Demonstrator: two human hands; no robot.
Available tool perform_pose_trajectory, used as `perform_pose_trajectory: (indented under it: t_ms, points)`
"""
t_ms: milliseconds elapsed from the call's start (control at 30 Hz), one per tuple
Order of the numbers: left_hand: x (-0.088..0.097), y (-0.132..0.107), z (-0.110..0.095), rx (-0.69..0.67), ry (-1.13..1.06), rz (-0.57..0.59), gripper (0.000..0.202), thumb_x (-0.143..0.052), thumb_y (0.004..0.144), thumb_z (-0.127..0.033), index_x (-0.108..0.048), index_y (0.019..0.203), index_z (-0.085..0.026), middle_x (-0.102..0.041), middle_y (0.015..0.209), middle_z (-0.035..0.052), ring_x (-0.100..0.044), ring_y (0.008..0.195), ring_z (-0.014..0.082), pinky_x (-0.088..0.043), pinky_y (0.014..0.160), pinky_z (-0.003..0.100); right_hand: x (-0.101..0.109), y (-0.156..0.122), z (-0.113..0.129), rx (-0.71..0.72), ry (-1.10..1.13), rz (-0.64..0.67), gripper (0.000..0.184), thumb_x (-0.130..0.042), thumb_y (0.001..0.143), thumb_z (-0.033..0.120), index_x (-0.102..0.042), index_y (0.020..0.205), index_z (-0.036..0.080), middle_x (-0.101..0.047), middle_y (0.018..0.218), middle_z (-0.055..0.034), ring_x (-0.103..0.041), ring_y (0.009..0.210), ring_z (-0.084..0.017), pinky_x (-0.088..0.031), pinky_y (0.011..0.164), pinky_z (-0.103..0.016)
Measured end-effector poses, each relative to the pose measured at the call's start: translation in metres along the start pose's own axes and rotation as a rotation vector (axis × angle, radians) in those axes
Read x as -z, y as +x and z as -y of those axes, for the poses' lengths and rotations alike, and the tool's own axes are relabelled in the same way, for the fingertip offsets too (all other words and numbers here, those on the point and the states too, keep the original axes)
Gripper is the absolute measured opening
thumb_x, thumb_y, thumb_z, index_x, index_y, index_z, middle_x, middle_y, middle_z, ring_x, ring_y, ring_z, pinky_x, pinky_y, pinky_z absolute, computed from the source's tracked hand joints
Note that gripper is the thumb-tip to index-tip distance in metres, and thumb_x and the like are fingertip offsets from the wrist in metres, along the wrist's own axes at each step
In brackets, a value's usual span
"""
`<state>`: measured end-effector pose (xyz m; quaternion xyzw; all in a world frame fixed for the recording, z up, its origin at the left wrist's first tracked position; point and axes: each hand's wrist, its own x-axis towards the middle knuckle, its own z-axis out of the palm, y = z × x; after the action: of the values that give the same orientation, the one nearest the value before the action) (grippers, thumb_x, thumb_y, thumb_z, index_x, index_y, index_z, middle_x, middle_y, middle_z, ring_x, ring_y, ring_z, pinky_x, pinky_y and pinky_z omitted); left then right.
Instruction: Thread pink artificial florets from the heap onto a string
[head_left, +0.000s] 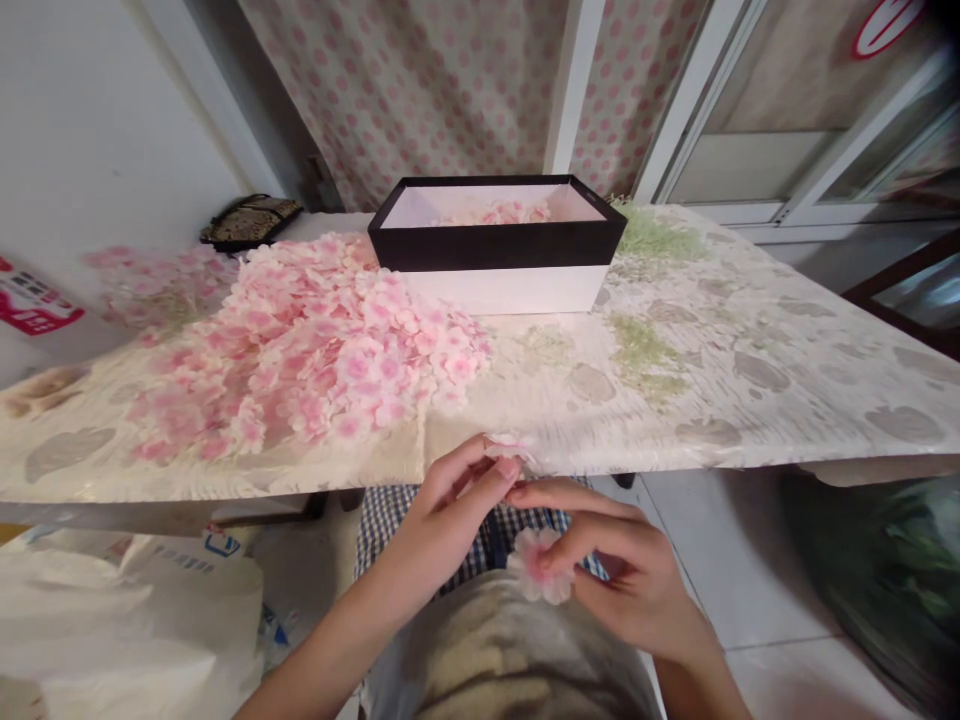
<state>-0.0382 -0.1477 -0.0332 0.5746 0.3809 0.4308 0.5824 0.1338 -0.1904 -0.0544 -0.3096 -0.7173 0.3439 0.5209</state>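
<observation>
At the table's front edge, my left hand [459, 490] pinches a pale pink fabric flower [511, 443] between thumb and fingers. My right hand [619, 560] is closed on another pink-and-white fabric flower [538, 566], held lower down over my lap with the petals facing up. The right index fingertip reaches close to the left thumb; whether they touch I cannot tell. Ahead and to the left, a large heap of pink fabric flowers [322, 340] lies on the table. Behind it stands a white box with a black rim [499, 245], with more pink flowers inside.
Green plastic stem pieces [649, 355] lie scattered on the patterned tablecloth [757, 420], with more green pieces [656, 235] right of the box. A dark patterned pouch [251, 220] sits at the back left. A large white bag [135, 620] is on the floor at left.
</observation>
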Motion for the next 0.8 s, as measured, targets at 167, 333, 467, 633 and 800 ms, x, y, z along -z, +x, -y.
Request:
perform_pose_trajectory:
  t_ms: [167,333,467,633,800]
  points:
    - [-0.001,0.002,-0.001,-0.025,0.022,-0.028,0.014,-0.059,0.089,-0.029,-0.066,0.081,-0.019,-0.064,0.078,0.0013,-0.060,0.076,0.0128,-0.052,0.070,0.023,-0.002,-0.005,-0.001,-0.048,0.034,-0.010,0.035,-0.055,0.074,-0.008,-0.067,0.084,0.024,-0.066,0.124,-0.0033,-0.067,0.110,-0.017,-0.059,0.091,-0.032]
    - [0.004,0.002,-0.002,-0.071,0.177,-0.033,0.010,-0.059,0.087,-0.022,-0.062,0.079,-0.018,-0.058,0.069,-0.0020,-0.055,0.064,0.0094,-0.045,0.059,0.020,-0.004,-0.004,-0.001,-0.028,-0.005,-0.038,0.034,-0.054,0.075,-0.008,-0.065,0.083,0.023,-0.066,0.124,-0.0037,-0.066,0.111,-0.018,-0.058,0.092,-0.034]
    - [0.008,0.000,-0.004,-0.078,0.231,0.040,0.017,-0.054,0.090,-0.021,-0.060,0.075,-0.017,-0.061,0.068,-0.0004,-0.058,0.065,0.0107,-0.047,0.060,0.021,-0.003,-0.002,0.000,0.046,-0.075,-0.050,0.033,-0.053,0.077,-0.006,-0.064,0.084,0.023,-0.067,0.121,-0.0047,-0.064,0.112,-0.020,-0.054,0.096,-0.042]
    - [0.009,0.000,-0.008,-0.044,0.208,0.173,0.011,-0.055,0.091,-0.022,-0.061,0.083,-0.017,-0.066,0.077,0.0030,-0.064,0.074,0.0142,-0.051,0.066,0.024,-0.001,-0.004,-0.002,0.039,-0.097,-0.078,0.031,-0.055,0.077,-0.006,-0.063,0.085,0.024,-0.064,0.126,-0.0034,-0.061,0.117,-0.020,-0.052,0.100,-0.041]
    - [0.010,0.000,-0.008,-0.079,0.362,0.174,0.015,-0.054,0.090,-0.019,-0.063,0.079,-0.017,-0.066,0.073,0.0015,-0.062,0.067,0.0128,-0.049,0.062,0.023,-0.001,-0.006,-0.001,0.015,-0.124,-0.014,0.033,-0.054,0.078,-0.007,-0.062,0.086,0.024,-0.064,0.127,-0.0009,-0.060,0.120,-0.018,-0.048,0.106,-0.040]
